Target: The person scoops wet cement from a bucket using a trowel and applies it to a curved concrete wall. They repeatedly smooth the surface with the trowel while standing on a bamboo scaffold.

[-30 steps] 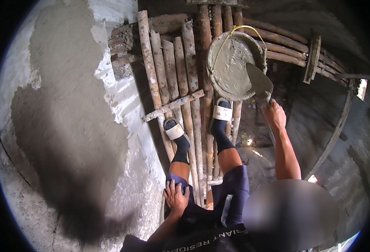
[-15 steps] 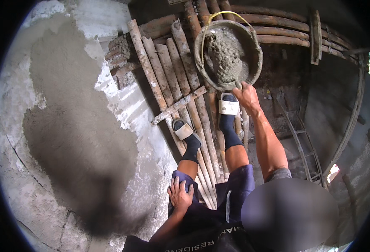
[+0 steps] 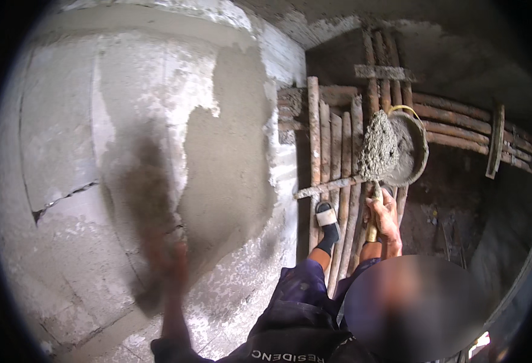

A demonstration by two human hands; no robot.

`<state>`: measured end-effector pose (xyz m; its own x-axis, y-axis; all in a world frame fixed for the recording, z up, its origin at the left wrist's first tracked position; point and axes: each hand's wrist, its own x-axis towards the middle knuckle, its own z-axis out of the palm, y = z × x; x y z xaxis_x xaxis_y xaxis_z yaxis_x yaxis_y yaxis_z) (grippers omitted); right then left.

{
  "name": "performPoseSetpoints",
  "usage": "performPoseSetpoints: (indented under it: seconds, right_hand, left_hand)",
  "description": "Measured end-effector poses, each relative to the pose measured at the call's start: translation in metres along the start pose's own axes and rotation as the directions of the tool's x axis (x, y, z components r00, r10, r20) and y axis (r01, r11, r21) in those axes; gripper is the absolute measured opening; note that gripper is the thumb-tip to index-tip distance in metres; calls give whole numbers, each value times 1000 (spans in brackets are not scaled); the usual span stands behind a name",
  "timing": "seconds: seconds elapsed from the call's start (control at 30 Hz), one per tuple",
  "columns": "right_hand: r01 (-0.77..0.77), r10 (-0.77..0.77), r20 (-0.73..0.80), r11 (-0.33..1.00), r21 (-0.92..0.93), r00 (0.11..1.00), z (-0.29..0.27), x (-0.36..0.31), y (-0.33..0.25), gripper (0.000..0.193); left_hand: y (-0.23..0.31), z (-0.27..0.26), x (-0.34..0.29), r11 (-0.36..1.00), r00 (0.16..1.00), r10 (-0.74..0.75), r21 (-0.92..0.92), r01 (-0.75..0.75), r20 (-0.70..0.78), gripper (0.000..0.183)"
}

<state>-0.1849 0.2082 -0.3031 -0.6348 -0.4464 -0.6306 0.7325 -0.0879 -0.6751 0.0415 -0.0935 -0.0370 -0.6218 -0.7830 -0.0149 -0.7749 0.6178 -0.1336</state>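
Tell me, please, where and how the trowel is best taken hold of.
Probably the trowel is best gripped by its handle, from the person's side, as the right hand does: the handle points bodyward, while heaped mortar covers the blade.

Rough poles (image 3: 336,148) carry a bucket (image 3: 425,145), a crosspiece (image 3: 329,187) — and a sandalled foot (image 3: 326,217).

At the lower edge of the frame, just left of the blurred oval, a line of pale block capitals (image 3: 287,356) stands across the wearer's black shirt (image 3: 299,323), running along its curve.
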Motion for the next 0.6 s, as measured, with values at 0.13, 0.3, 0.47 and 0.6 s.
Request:
performPoseSetpoints:
  seconds: [0.13,0.3,0.47,0.6]
  right_hand:
    - [138,-137,-18,976,170,990,47,46,-25,21]
    - [538,-686,-521,725,-430,508,115,143,-45,30]
    - [570,-776,-352,626,-533,523,269,156,-30,15]
    - [755,-765,238,440,-487,599,362,39,65,32]
  left_hand:
    - [-30,-157,49,794,835,315,607,28,-451,48]
    - [-71,-191,68,548,820,331,803,235,-467,63]
    - [-93,-186,71,532,797,353,806,259,-490,75]
    - [-91,-189,70,521,794,411,830,199,-448,74]
